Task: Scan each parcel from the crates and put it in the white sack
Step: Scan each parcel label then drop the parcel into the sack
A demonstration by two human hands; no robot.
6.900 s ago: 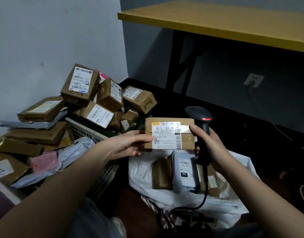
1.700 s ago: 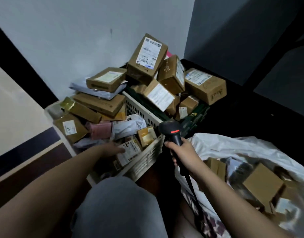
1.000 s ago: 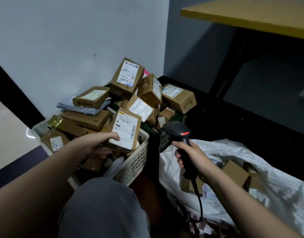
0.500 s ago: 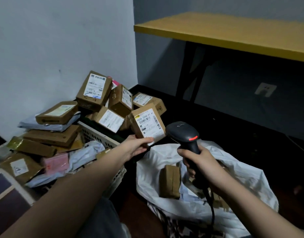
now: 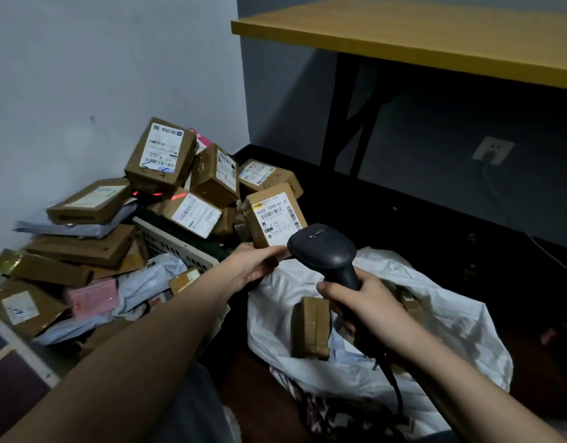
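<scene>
My left hand [image 5: 255,265] grips the lower edge of a small brown cardboard parcel [image 5: 274,214], held upright with its white barcode label facing me, above the sack's left rim. My right hand [image 5: 360,303] holds the handle of a black barcode scanner [image 5: 323,251], whose head sits just right of and below the parcel's label. A red scan line falls on the boxes in the pile behind. The white sack [image 5: 435,321] lies open on the floor beneath both hands, with a brown box [image 5: 309,327] and other parcels inside.
A white slatted crate [image 5: 176,247] on the left overflows with several brown boxes [image 5: 162,155] and grey and pink mailer bags [image 5: 92,295]. A yellow table [image 5: 435,36] with black legs stands at the upper right. A wall socket [image 5: 493,150] and the scanner cable [image 5: 394,385] are visible.
My left hand took a labelled box out of the crate and lifted it right, over the sack. My right hand brought the scanner up close to its label.
</scene>
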